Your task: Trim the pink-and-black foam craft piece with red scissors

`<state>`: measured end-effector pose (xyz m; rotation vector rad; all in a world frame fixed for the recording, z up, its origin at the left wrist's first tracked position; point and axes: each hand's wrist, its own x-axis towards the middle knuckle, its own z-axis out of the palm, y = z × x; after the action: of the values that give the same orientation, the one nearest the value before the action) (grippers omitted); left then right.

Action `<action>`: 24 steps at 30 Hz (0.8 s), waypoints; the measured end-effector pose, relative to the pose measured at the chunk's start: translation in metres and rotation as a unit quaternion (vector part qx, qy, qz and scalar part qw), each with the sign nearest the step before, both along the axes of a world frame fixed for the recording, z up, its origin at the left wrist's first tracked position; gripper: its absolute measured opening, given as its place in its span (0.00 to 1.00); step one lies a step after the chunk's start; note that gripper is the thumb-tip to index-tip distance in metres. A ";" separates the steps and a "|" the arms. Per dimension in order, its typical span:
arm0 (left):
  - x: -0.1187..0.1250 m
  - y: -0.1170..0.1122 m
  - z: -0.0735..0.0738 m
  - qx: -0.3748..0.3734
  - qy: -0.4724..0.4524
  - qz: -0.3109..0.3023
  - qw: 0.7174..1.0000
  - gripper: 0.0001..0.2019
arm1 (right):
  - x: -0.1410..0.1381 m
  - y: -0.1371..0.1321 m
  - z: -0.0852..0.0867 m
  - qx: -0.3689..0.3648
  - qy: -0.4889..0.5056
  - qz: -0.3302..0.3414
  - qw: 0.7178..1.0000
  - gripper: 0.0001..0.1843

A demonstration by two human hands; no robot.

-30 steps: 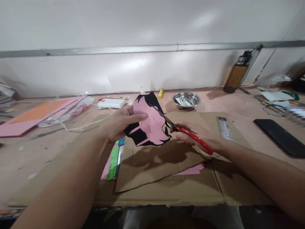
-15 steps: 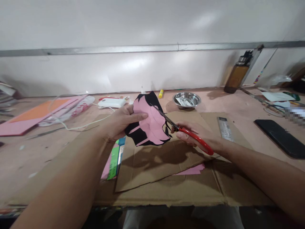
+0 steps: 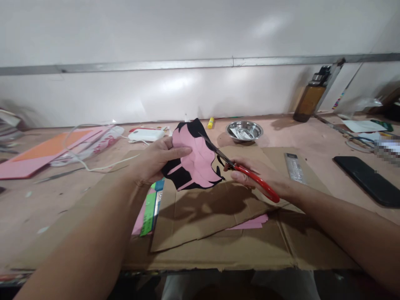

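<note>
My left hand point(image 3: 159, 160) pinches a pink and black paper cutout point(image 3: 195, 160), thumb on top of the pink layer and the other fingers hidden behind. Pink shapes lie over the black sheet, which shows as a border around them. In my right hand point(image 3: 248, 173) is a pair of scissors point(image 3: 256, 181) with red handles. Its dark blades reach up and left to the right edge of the cutout. A thin black strip curls down beside that edge, close to the blades. Both hands are raised over a piece of brown cardboard point(image 3: 187, 225).
A metal bowl point(image 3: 258, 132), a yellow glue stick point(image 3: 211, 123) and a white device point(image 3: 146, 134) stand at the back. To the right are a black phone point(image 3: 368, 181), a clear ruler point(image 3: 293, 166) and an amber bottle point(image 3: 309, 100). Pink and orange sheets point(image 3: 53, 146) lie left.
The cutout has shifted slightly to the left and up with my left hand. Its black strip hangs further from the edge. The scissors remain nearly in place.
</note>
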<state>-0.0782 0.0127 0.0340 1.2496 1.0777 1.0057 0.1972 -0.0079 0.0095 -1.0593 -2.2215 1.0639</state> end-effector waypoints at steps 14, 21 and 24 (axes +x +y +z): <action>0.001 0.012 0.005 -0.084 -0.065 0.187 0.977 0.08 | 0.011 0.007 0.005 -0.206 0.043 -0.036 0.977 0.20; -0.001 0.015 0.009 -0.083 -0.082 0.232 0.966 0.08 | 0.016 0.006 0.015 -0.172 0.058 -0.043 0.983 0.20; -0.005 0.018 0.008 -0.075 -0.089 0.246 0.962 0.10 | 0.020 0.009 0.014 -0.132 0.031 -0.051 0.989 0.22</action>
<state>-0.0829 0.0306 0.0423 0.7618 1.3276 1.3519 0.2170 0.0009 0.0238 -1.2176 -1.9928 1.3532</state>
